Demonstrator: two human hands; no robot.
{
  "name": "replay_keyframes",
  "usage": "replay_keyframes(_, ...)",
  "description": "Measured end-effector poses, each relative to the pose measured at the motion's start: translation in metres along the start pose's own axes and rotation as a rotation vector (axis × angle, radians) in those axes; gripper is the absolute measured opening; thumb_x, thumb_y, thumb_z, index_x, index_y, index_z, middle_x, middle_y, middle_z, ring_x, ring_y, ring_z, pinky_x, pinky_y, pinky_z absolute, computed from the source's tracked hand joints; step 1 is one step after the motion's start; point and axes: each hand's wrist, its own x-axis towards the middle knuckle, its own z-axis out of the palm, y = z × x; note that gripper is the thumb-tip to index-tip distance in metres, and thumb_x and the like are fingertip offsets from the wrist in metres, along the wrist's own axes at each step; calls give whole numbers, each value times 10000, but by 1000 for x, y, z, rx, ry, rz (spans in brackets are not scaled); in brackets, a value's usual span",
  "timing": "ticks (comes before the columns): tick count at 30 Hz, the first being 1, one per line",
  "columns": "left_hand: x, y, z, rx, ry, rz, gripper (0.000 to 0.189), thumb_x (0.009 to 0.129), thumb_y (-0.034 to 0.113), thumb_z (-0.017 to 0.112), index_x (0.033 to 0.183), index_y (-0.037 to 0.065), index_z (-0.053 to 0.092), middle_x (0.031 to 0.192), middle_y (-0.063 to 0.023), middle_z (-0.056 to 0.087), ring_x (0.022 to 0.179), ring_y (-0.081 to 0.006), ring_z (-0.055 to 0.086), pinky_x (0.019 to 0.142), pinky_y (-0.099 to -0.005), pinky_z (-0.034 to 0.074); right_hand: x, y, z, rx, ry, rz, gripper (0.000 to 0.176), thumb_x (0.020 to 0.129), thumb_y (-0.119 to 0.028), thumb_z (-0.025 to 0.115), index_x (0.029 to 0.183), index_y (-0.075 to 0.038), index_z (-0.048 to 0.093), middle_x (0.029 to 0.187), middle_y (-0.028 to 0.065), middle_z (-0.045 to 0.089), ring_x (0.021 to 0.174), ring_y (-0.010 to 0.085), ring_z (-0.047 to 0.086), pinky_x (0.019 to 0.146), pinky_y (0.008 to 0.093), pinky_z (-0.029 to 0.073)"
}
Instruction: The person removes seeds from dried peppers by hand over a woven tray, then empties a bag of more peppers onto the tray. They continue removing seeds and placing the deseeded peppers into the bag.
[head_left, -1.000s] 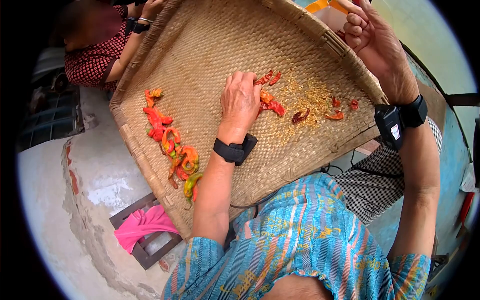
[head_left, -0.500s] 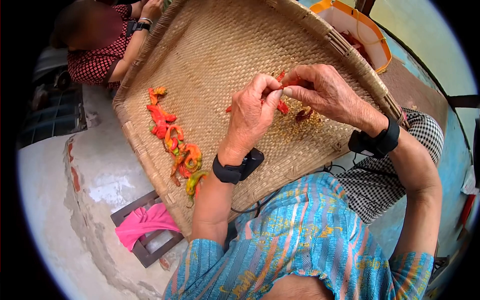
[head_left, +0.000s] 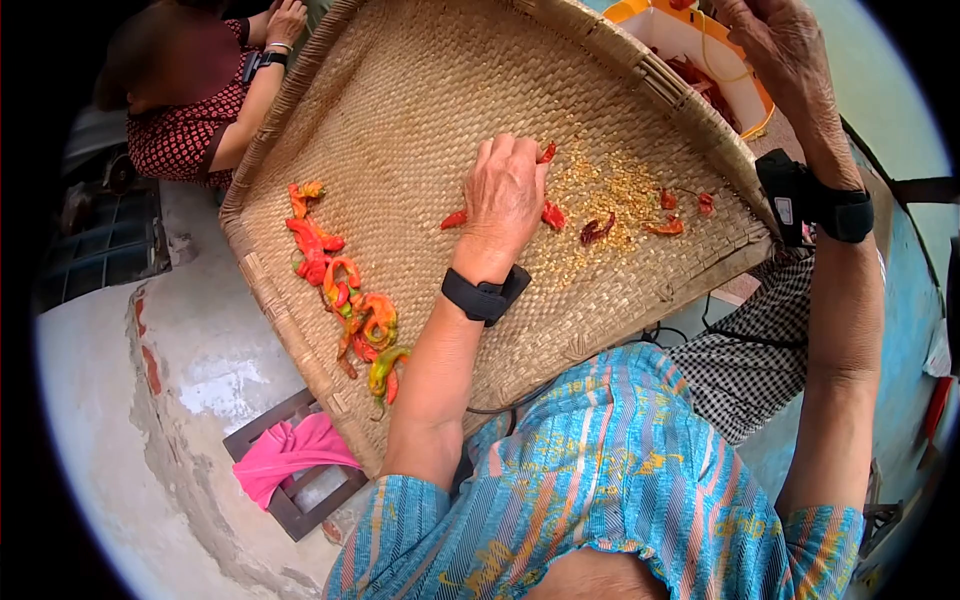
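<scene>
My left hand (head_left: 503, 190) rests low over the woven tray (head_left: 400, 100), its fingers bent down and their tips hidden. Red peppers (head_left: 552, 214) stick out around it, and whether it grips one cannot be made out. Up at the top right, my right hand (head_left: 785, 45) is raised by the orange-rimmed container (head_left: 755, 125), partly cut off by the frame; a bit of red shows near its fingers. Yellow seeds (head_left: 600, 190) lie spread on the tray with a dark dried pepper (head_left: 597, 230) and small red pieces (head_left: 665, 227). A row of red, orange and green peppers (head_left: 380, 320) lies along the left side.
Another person (head_left: 190, 100) in a dark red patterned shirt sits beyond the tray's upper left edge. A pink cloth (head_left: 295, 450) hangs over a dark frame (head_left: 310, 515) at the lower left. Red peppers lie inside the orange-rimmed container.
My hands have separated. My right hand has moved up and right toward the container, while my left has turned palm down onto the tray. More seeds and red pieces are visible.
</scene>
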Motion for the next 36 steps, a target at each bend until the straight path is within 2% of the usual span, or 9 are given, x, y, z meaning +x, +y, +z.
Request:
replay_keyframes(4,2,-3,6,25,21,4,82,838,77,645,873,29,590,867,-143,588,883,-341,578,746,-448,470,-16,-32,2,145,-126,115,206,916,-104,641,1067,32,606,699,97,612,605,147,551,549,290,465)
replay_keyframes(7,3,-2,2,-14,32,-12,72,848,65,631,880,21,585,858,-139,584,851,-317,582,728,-429,472,-36,-3,37,86,-256,-384,195,932,-126,628,1098,-25,647,689,68,545,609,147,555,574,302,476)
replay_keyframes(10,4,13,-18,-252,3,-68,72,874,68,623,905,14,587,837,-106,584,770,-242,582,689,-370,476,-54,-37,43,149,-614,-151,312,870,-71,653,1165,8,591,697,139,635,630,236,652,609,363,550)
replay_keyframes(17,-8,34,-50,-587,-47,-107,68,905,60,610,947,8,600,869,-117,615,722,-237,614,639,-349,490,-70,-50,59,423,-671,-204,165,875,-103,662,997,4,635,733,166,657,688,311,673,617,390,542)
replay_keyframes(24,-21,-2,-40,-324,-45,-86,167,890,45,629,1056,36,648,938,-121,638,826,-264,641,713,-369,515,-44,-38,43,224,-319,-293,108,910,-131,633,905,-23,638,653,119,602,614,265,649,569,353,523)
replay_keyframes(25,-24,-7,-36,-325,-46,-88,167,890,45,629,1056,36,648,938,-121,638,826,-264,641,713,-369,515,-29,-30,41,136,-137,-504,111,937,-107,617,973,-2,623,720,96,619,601,145,592,517,291,468)
replay_keyframes(27,-28,-14,-29,-126,-48,93,208,846,5,635,1051,30,660,992,-127,635,908,-286,629,787,-370,505,-14,-32,13,151,-238,-54,139,912,-96,638,962,33,633,703,127,610,621,181,582,557,300,471)
replay_keyframes(30,-30,-13,-22,-118,-76,52,219,824,-9,641,1037,39,662,999,-135,618,965,-320,597,817,-398,490,-7,-25,4,-175,26,-99,167,924,-106,613,838,37,616,720,159,605,628,239,587,578,338,484)
replay_keyframes(36,-25,-12,-21,-34,-57,43,142,850,16,637,990,35,659,983,-104,619,899,-275,625,746,-361,503,-20,14,19,-191,-146,-92,147,924,-98,620,1030,4,602,708,116,586,597,196,565,542,322,471)
